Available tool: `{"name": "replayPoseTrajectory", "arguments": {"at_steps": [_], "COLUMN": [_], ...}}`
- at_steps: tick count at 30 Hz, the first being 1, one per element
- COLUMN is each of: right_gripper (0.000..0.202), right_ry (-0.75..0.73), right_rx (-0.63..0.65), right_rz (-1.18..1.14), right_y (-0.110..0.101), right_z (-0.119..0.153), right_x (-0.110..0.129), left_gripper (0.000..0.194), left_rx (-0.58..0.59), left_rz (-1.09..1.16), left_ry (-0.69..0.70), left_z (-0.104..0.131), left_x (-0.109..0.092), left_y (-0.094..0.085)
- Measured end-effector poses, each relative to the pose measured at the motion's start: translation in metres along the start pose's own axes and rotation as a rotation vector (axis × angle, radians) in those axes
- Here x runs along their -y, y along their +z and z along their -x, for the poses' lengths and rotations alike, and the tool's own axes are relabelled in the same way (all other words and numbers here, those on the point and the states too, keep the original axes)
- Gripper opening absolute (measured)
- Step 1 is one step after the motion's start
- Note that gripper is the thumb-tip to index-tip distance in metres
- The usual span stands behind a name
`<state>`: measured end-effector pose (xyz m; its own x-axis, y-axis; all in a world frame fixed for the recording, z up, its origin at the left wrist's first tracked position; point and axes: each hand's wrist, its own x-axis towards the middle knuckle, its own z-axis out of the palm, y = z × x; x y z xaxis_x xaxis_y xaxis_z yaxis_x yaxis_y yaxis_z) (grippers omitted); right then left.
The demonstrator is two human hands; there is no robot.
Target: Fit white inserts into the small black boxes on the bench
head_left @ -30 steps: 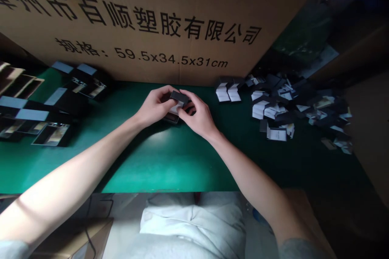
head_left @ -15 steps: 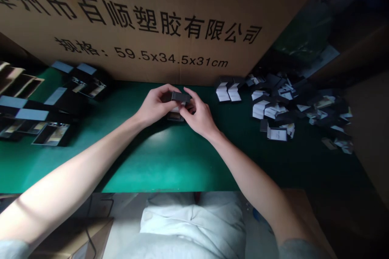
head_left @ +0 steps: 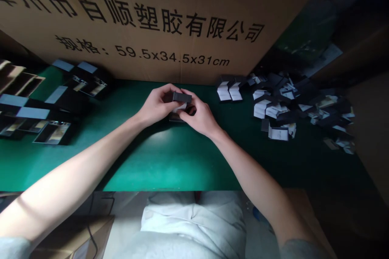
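A small black box with a pale inside [head_left: 182, 97] is between my two hands, over the middle of the green table. My left hand [head_left: 160, 103] grips its left side, thumb toward the front and fingers curled behind. From the right, my right hand [head_left: 199, 114] closes on the same box, with the thumb at its pale inner part and the fingers at the back edge. A dark lower part of the box shows beneath my fingers near the table. My fingers cover much of the box, so its inside is only partly seen.
A large cardboard carton [head_left: 182, 48] with printed lettering stands along the back. On the left are several black boxes [head_left: 53, 132] with open fronts. To the right lie two folded black-and-white pieces [head_left: 230, 91] and a loose heap of similar pieces [head_left: 285, 97] on the green table [head_left: 158, 162].
My right fingers have come down onto the box's back edge, and the thumb has shifted slightly. My left hand has hardly moved. The camera view has shifted a little.
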<state>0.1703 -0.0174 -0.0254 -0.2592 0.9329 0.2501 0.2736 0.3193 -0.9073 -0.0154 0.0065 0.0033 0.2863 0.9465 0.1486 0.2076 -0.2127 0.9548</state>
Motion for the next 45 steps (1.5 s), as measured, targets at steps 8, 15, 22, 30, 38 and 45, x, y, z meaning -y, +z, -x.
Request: {"name": "replayPoseTrajectory", "arguments": {"at_steps": [8, 15, 22, 30, 38, 45], "right_gripper": [0.059, 0.061, 0.056, 0.057, 0.045, 0.025], "right_ry": [-0.005, -0.009, -0.001, 0.006, -0.022, -0.049], "right_rx": [-0.004, -0.032, -0.035, -0.043, -0.045, -0.041], "right_rz": [0.073, 0.027, -0.003, -0.011, -0.002, 0.052], "right_y": [0.001, 0.002, 0.000, 0.001, 0.000, -0.001], "right_z": [0.000, -0.003, 0.000, 0.000, -0.001, 0.000], "right_x": [-0.004, -0.012, -0.007, -0.006, -0.008, -0.006], "left_gripper": [0.028, 0.033, 0.035, 0.032, 0.033, 0.033], "left_rx": [0.009, -0.081, -0.141, -0.126, -0.088, -0.084], "left_rz": [-0.011, -0.107, -0.128, -0.126, -0.078, -0.093], "left_ry": [0.047, 0.109, 0.113, 0.108, 0.102, 0.093], "left_z": [0.000, 0.002, 0.003, 0.002, 0.002, 0.002], "left_x": [-0.003, -0.005, -0.009, -0.005, -0.007, -0.006], "left_y": [0.003, 0.006, 0.008, 0.007, 0.006, 0.007]}}
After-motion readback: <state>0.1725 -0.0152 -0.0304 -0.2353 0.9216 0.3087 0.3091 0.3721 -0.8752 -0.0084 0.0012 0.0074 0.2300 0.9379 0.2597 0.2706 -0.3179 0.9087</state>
